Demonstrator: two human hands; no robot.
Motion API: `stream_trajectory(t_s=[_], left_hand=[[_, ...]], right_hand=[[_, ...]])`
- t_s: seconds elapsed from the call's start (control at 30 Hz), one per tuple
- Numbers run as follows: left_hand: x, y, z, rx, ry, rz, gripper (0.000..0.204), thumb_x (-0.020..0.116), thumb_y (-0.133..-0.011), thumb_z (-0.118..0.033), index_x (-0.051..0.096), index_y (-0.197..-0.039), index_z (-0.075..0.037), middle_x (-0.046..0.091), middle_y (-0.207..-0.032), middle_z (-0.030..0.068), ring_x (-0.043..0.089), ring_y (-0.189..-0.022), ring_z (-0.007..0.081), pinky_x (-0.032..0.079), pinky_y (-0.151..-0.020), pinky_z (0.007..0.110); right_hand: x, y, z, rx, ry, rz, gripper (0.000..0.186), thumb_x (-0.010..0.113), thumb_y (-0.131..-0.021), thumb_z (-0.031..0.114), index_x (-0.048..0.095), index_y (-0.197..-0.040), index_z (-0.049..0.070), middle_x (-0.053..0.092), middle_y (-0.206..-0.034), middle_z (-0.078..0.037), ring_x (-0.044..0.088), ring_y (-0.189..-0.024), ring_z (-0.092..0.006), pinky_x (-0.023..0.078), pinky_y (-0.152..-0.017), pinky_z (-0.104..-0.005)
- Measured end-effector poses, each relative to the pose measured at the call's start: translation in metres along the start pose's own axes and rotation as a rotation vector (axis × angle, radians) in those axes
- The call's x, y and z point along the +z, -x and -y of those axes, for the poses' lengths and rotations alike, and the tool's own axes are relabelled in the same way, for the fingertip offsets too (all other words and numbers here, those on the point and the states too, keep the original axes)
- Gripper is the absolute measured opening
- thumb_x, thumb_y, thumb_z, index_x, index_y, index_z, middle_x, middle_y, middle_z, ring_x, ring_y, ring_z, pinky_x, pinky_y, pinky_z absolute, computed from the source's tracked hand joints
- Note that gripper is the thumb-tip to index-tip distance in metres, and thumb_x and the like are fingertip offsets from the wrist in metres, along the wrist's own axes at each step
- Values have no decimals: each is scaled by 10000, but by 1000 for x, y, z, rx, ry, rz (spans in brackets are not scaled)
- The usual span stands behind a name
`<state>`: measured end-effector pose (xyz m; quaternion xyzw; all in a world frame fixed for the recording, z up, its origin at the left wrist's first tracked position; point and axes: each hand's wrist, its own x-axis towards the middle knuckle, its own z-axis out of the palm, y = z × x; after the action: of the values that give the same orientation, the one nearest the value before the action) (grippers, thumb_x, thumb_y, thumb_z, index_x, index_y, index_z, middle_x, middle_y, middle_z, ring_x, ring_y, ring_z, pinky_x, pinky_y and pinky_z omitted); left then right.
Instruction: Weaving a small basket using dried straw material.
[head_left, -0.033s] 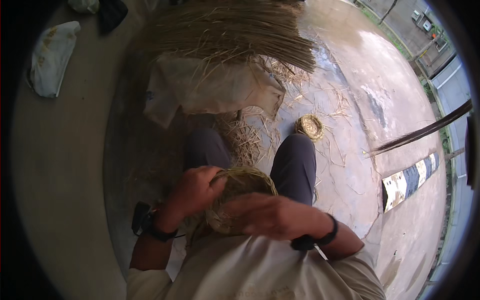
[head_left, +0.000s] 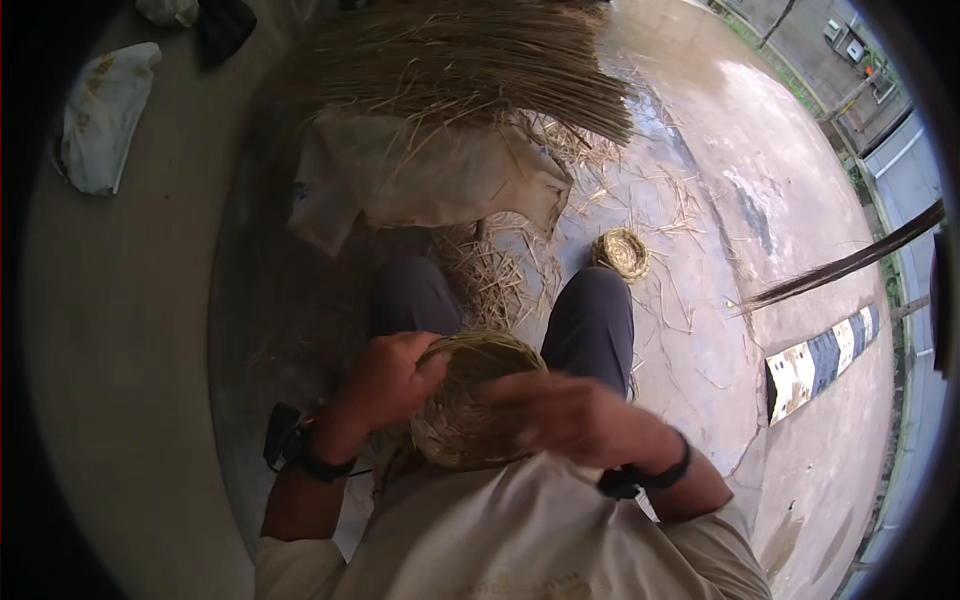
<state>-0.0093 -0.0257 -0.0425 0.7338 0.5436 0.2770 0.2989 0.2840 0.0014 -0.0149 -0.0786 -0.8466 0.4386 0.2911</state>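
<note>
A woven straw basket (head_left: 462, 425) rests in my lap, tilted so its hollow inside shows. My left hand (head_left: 392, 378) is closed on the basket's left rim, thumb on the near side. Over the right part of the basket hovers my right hand (head_left: 580, 418), smeared by motion. Its fingers reach across the basket's opening, and whether they hold a strand cannot be made out. Both wrists wear dark bands.
A smaller woven basket (head_left: 620, 255) stands on the floor beyond my right knee. Farther off, a large straw bundle (head_left: 470, 55) lies by a whitish sack (head_left: 430, 175). Loose straw (head_left: 490, 282) is scattered between. A white bag (head_left: 108, 120) lies far left, a striped block (head_left: 823, 362) right.
My right hand has shifted a little to the right, uncovering more of the basket's inside. My left hand keeps its place on the rim.
</note>
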Motion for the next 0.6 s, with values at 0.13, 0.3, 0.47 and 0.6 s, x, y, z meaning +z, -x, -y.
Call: stream_trajectory(t_s=[0.13,0.3,0.47,0.6], left_hand=[[-4,12,20,-96,48,-173,241,666,-983,-176,698,-1099,34,726,-958,263,718,-887,460,569,-753,486],[-17,8,16,-133,-108,-279,217,669,-981,-153,703,-1090,32,735,-943,244,737,-856,416,574,-724,457],[-10,2,-13,18,-229,-313,217,686,-975,-166,704,-1101,9,741,-975,240,736,-867,433,590,-724,484],[-6,6,-24,45,-236,-352,214,697,-964,-138,705,-1114,14,743,-948,221,739,-844,415,587,-721,465]], right_hand=[[-58,70,9,706,-119,-643,362,517,-1088,159,623,-1378,-31,712,-1243,-113,649,-863,-121,553,-759,-295],[-66,98,20,720,-108,-973,375,562,-1110,207,628,-1357,-67,712,-1023,-54,548,-662,-50,383,-529,-203],[10,24,-1,323,145,-365,284,677,-981,77,675,-1253,-3,731,-943,-101,715,-707,-215,550,-593,-359],[40,-21,3,425,304,-203,190,668,-959,50,677,-1143,5,698,-838,-181,715,-718,-368,581,-624,-440]])
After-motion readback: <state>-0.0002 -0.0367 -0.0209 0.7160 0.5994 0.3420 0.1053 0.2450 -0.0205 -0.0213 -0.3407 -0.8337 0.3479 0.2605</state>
